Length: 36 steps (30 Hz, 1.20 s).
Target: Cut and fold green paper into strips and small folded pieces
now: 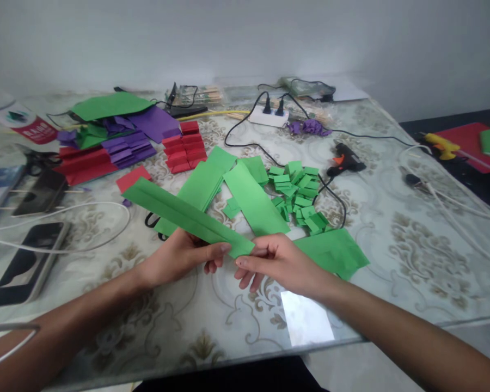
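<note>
- My left hand (188, 256) is closed on the green strip (183, 215). My thumb is on top, close to the strip's near end, and some fingers are under it.
- My right hand (281, 261) is closed too. It pinches the near end of the same strip between thumb and fingers.
- The strip is up over the table (212, 326), with a fold line going the long way. It points from ten o'clock, at its far end, to four o'clock, at its near end.
- My right hand is nearer the four o'clock tip. The ten o'clock end sticks out past my left hand, and no fingers hold it there.
- From my hands, a green stack (204, 188) lies at eleven o'clock. A flat green piece (255, 201) is between twelve and one.
- The little folded green bits (298, 190) sit in a heap between one and two o'clock. The black glue gun (347, 159) is past them.
- A big green sheet (330, 251) lies at three o'clock, just beside my right arm.
- A phone (24, 264) is at nine o'clock.
</note>
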Tool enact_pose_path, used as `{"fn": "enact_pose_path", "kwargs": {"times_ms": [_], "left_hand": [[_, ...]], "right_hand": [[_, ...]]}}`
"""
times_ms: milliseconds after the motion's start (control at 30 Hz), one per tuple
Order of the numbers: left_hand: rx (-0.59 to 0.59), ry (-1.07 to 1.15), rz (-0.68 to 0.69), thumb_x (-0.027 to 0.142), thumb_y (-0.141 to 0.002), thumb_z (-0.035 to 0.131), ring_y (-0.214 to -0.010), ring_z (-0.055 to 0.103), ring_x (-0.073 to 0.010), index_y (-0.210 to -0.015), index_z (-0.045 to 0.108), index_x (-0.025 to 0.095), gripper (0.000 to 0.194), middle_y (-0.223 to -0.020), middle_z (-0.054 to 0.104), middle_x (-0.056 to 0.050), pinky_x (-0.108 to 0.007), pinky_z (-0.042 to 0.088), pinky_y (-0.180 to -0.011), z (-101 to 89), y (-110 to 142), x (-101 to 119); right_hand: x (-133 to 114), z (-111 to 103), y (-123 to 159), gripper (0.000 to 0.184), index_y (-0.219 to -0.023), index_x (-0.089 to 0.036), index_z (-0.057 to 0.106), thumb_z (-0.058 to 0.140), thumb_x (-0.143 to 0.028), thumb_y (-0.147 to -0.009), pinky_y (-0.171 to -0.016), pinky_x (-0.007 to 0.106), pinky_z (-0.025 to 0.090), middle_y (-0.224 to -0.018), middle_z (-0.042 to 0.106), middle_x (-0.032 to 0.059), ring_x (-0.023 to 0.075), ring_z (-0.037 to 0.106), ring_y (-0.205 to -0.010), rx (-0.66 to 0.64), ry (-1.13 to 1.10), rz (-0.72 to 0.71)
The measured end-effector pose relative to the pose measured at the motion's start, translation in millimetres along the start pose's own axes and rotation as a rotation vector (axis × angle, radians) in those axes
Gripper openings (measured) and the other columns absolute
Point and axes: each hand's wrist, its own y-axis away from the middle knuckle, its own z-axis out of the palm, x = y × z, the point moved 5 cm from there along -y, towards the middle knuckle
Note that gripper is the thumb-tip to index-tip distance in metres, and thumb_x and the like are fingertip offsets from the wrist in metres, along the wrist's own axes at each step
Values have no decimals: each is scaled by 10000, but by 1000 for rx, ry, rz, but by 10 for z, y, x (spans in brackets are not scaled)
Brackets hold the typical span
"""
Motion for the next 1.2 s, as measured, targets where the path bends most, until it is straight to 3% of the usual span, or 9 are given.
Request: {"fn": "enact_pose_path", "kwargs": {"times_ms": [600,1200], "left_hand": [[75,7,54,427,-871,777,-517,616,-115,-658,721,146,357,-584,690,-18,-201,532,-511,-16,13,-21],[35,83,60,362,-883,759,-525,598,-114,-719,714,134,285,-605,674,-20,-205,525,-505,87,43,-89]], "right_hand": [[-14,-13,-3,389,-677,-143,650,878,-447,-760,-530,228,570,-734,768,50,147,735,-644,60,-18,-112],[37,13,-10,375,-739,-152,672,891,-456,-733,-541,228,566,-731,772,50,144,718,-642,77,29,-114]]}}
